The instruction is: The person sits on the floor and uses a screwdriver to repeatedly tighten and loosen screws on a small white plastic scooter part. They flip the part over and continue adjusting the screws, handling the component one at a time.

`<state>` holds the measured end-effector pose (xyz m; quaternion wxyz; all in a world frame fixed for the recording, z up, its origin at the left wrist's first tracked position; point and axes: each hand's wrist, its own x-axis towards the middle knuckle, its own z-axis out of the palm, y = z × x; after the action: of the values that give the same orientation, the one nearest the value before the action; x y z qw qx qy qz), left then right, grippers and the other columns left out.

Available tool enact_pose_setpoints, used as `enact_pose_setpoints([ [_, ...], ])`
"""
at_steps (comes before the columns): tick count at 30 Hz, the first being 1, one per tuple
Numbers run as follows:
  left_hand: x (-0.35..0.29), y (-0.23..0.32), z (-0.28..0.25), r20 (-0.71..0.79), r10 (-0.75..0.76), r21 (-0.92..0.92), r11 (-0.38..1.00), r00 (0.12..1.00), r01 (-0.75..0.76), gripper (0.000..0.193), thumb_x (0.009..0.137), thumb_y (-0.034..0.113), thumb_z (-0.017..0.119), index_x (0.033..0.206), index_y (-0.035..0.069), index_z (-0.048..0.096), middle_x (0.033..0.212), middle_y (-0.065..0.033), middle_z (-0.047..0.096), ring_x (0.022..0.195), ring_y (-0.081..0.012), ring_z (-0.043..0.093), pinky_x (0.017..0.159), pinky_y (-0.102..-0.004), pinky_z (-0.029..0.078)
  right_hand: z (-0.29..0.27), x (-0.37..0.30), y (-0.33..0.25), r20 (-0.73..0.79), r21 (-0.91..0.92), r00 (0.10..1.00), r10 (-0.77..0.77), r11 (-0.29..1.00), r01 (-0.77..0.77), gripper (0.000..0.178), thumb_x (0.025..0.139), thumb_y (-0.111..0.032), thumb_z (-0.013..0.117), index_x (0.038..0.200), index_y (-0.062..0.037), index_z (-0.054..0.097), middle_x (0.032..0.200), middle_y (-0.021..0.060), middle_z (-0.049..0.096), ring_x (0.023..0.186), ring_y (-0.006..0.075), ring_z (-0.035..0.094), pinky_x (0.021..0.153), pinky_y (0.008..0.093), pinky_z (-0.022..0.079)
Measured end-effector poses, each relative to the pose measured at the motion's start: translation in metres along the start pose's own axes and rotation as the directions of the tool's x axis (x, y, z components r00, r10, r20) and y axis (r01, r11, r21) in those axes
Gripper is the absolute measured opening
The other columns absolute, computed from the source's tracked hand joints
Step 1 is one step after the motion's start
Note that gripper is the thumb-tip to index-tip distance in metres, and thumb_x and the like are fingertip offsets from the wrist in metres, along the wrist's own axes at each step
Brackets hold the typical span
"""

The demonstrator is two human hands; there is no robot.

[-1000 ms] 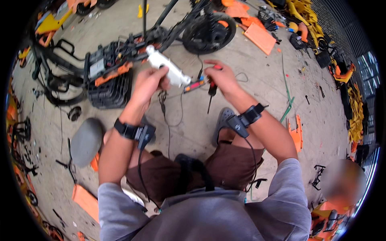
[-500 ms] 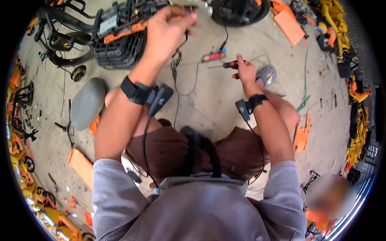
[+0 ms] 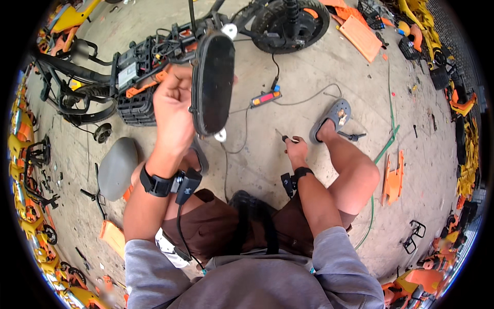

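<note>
Oval panel (image 3: 213, 82): its broad dark face now shows at upper centre, turned to the viewer; half a second ago no such face was visible there.
Left hand (image 3: 174, 98): fingers curled tight at the panel's left edge, with a sliver of skin past the right edge (some fingers probably reach behind). It holds the panel clear of the floor (image 3: 257, 170), long axis nearly up and down in the frame, white tabs (image 3: 229, 31) showing at both ends.
Right hand (image 3: 296, 150): now lower in the frame, just right of centre, closed around a screwdriver (image 3: 284, 138) whose shaft points to the upper left, well apart from the panel.
Grip and tool tip: a firm hold by the rim, without pressing on the flat face, would suit; the tip is best kept away from that face while the part is turned and checked.
Floor items: a small device (image 3: 265, 96) with a red and orange face lies right of the panel, cables (image 3: 278, 64) trailing from it; a grey seat (image 3: 118, 169) is at left, an orange sheet (image 3: 357, 38) at upper right.
In the way: the panel hides part of the stripped two-wheeler (image 3: 154, 51) behind it, and the loose cables could catch a shoe (image 3: 334, 121).
</note>
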<state>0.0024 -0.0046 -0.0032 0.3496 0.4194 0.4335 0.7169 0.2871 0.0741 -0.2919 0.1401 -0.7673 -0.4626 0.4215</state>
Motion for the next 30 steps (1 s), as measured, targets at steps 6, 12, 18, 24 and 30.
enact_pose_setpoints([
  [6, 0.006, 0.002, 0.007, 0.062, -0.210, -0.173, 0.961, 0.976, 0.217, 0.049, 0.089, 0.003, 0.064, 0.134, -0.003, 0.046, 0.110, -0.0169, 0.068, 0.088, -0.0271, 0.071, 0.071, -0.0322, 0.060, -0.008, -0.003, -0.073, -0.370, 0.601, 0.874, -0.314, 0.637, 0.483, 0.041, 0.083, -0.013, 0.074, 0.118, 0.0031, 0.060, 0.090, 0.0106, 0.067, 0.075, 0.0155, 0.064, 0.073, 0.0287, 0.052],
  [12, 0.005, 0.013, 0.001, 0.277, -0.362, -0.303, 0.846, 0.890, 0.439, 0.057, 0.085, -0.007, 0.059, 0.139, -0.004, 0.041, 0.132, -0.0214, 0.056, 0.106, -0.0354, 0.066, 0.092, -0.0413, 0.056, -0.077, -0.063, -0.206, -0.151, 0.644, 0.790, -0.594, 0.548, 0.534, 0.033, 0.095, -0.022, 0.064, 0.116, 0.0018, 0.057, 0.089, 0.0119, 0.070, 0.057, 0.0118, 0.062, 0.049, 0.0222, 0.045],
  [18, 0.000, 0.019, -0.016, 0.340, -0.362, -0.584, 0.642, 0.868, 0.496, 0.072, 0.076, 0.005, 0.045, 0.146, -0.004, 0.030, 0.139, -0.0246, 0.048, 0.122, -0.0445, 0.053, 0.101, -0.0506, 0.048, -0.144, -0.110, -0.262, -0.169, 0.696, 0.652, -0.739, 0.379, 0.610, 0.033, 0.103, -0.029, 0.049, 0.119, 0.0003, 0.048, 0.096, 0.0192, 0.069, 0.059, 0.0175, 0.064, 0.051, 0.0261, 0.048],
  [24, 0.007, 0.014, -0.016, 0.138, -0.567, -0.629, 0.583, 0.812, 0.514, 0.055, 0.099, 0.038, 0.038, 0.138, -0.001, 0.042, 0.141, -0.0163, 0.049, 0.113, -0.0371, 0.059, 0.095, -0.0459, 0.048, -0.152, -0.094, -0.241, -0.203, 0.769, 0.726, -0.658, 0.351, 0.534, 0.040, 0.102, -0.032, 0.047, 0.123, 0.0011, 0.046, 0.105, 0.0223, 0.066, 0.064, 0.0214, 0.065, 0.061, 0.0300, 0.052],
  [30, -0.008, -0.002, -0.024, -0.022, -0.640, -0.441, 0.696, 0.768, 0.567, 0.047, 0.103, 0.038, 0.042, 0.122, -0.004, 0.053, 0.087, -0.0153, 0.065, 0.079, -0.0320, 0.066, 0.075, -0.0390, 0.051, -0.148, -0.111, -0.230, 0.041, 0.882, 0.823, -0.566, 0.408, 0.237, 0.038, 0.100, -0.033, 0.049, 0.122, -0.0015, 0.051, 0.110, 0.0192, 0.066, 0.075, 0.0208, 0.065, 0.070, 0.0296, 0.052],
])
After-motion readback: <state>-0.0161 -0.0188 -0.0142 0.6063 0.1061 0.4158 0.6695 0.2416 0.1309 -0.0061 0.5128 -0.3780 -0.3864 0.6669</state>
